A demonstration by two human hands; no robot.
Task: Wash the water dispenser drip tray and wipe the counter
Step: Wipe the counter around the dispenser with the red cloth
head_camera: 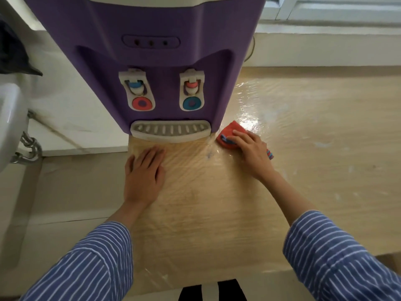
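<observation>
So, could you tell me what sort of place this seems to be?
Probably a home kitchen or utility corner. A purple water dispenser with its drip tray stands on a film-covered wooden counter, a white sink hangs at left, and the right hand presses a red cloth.

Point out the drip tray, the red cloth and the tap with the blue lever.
drip tray (170, 129): head view, middle of its slotted grille.
red cloth (231, 129): head view, bare upper fold.
blue-lever tap (191, 103): head view, its round lever.

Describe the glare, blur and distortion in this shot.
Head view: bright glare on the counter beyond the cloth; wide-angle bending at the dispenser and frame edges; left hand slightly soft, right hand sharper.
</observation>
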